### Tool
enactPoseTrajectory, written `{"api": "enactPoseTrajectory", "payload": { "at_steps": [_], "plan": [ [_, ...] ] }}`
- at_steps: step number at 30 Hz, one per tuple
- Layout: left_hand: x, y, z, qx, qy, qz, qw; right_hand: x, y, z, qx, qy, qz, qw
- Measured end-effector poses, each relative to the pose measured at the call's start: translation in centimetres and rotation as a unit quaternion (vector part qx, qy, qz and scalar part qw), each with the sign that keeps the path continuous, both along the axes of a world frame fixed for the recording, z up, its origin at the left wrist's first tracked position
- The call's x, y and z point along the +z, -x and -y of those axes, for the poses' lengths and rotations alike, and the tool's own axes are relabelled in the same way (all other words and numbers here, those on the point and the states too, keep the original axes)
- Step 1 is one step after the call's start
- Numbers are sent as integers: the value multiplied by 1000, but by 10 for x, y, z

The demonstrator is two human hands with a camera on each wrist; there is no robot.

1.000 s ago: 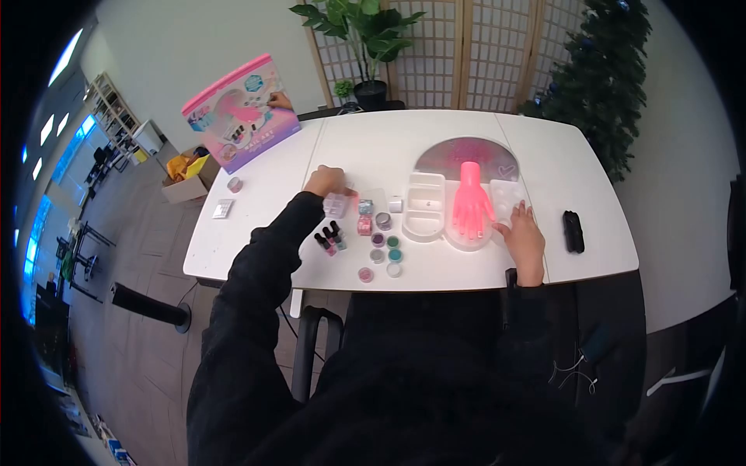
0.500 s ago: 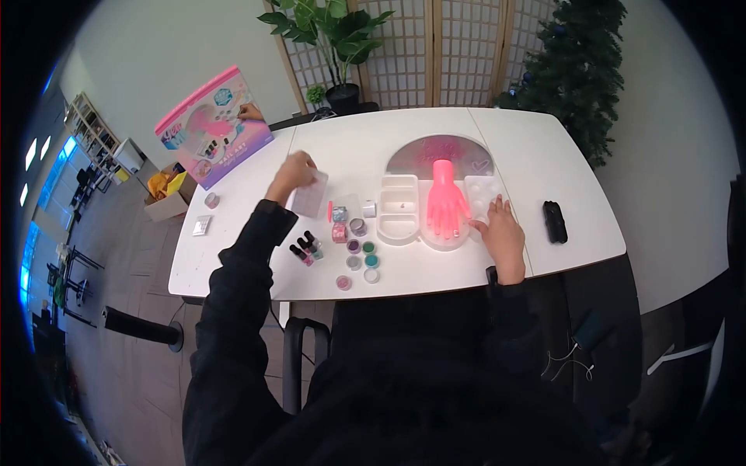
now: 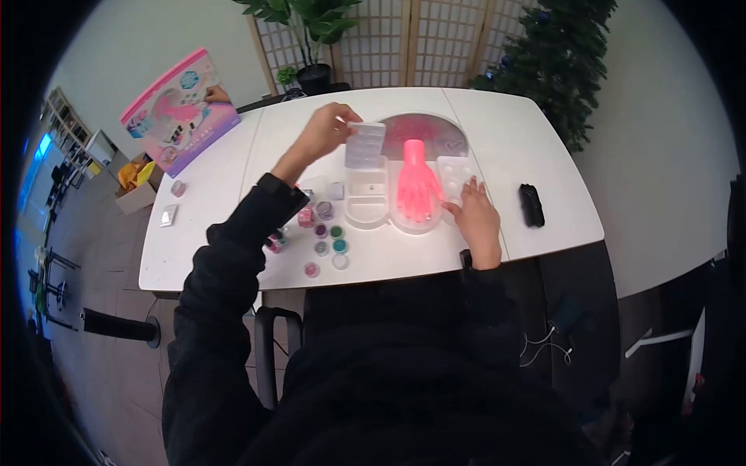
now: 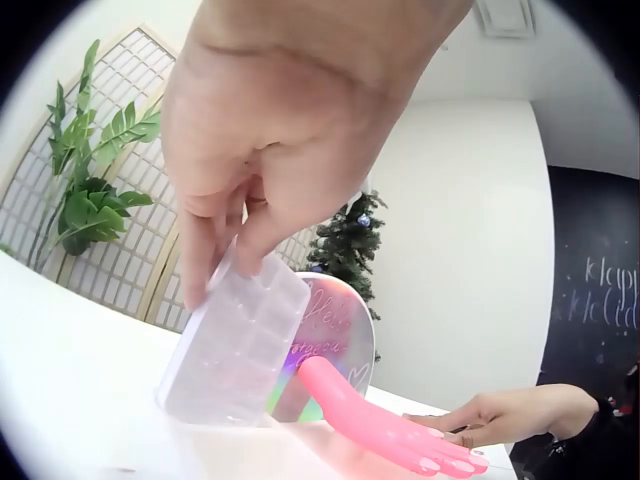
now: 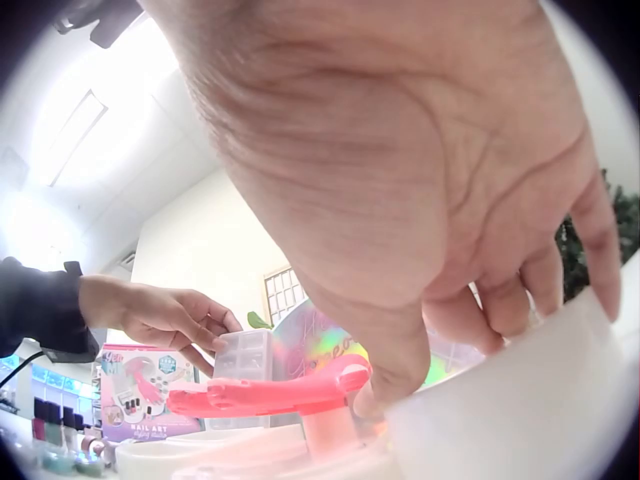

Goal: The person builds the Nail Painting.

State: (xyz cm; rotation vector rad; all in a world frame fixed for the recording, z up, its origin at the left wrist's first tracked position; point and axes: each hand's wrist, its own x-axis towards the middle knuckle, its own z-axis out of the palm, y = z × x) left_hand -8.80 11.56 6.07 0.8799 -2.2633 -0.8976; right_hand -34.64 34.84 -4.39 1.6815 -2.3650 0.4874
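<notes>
We record: one clear box (image 3: 365, 147), pinched by the left hand (image 3: 325, 132) at the far end of the white tray (image 3: 367, 210); one right hand (image 3: 477, 224), fingers spread, beside the pink model hand (image 3: 417, 185).

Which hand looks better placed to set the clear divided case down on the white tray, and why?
Probably the left hand: it pinches the clear divided case at the back of the white tray. The right hand lies at the round-welled section, across the pink model hand.
</notes>
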Motion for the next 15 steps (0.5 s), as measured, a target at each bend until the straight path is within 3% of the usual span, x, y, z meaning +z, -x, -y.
{"api": "enactPoseTrajectory", "payload": {
  "at_steps": [4, 9, 15],
  "plan": [
    [-4, -1, 3, -46, -42, -78, 995, 3, -3, -1, -7, -6, 11, 1000],
    [-5, 2, -1, 23, -51, -30, 998, 3, 3, -5, -9, -14, 15, 1000],
    [-16, -5, 9, 22, -32, -18, 999, 0, 1, 0, 3, -2, 11, 1000]
  ]
}}
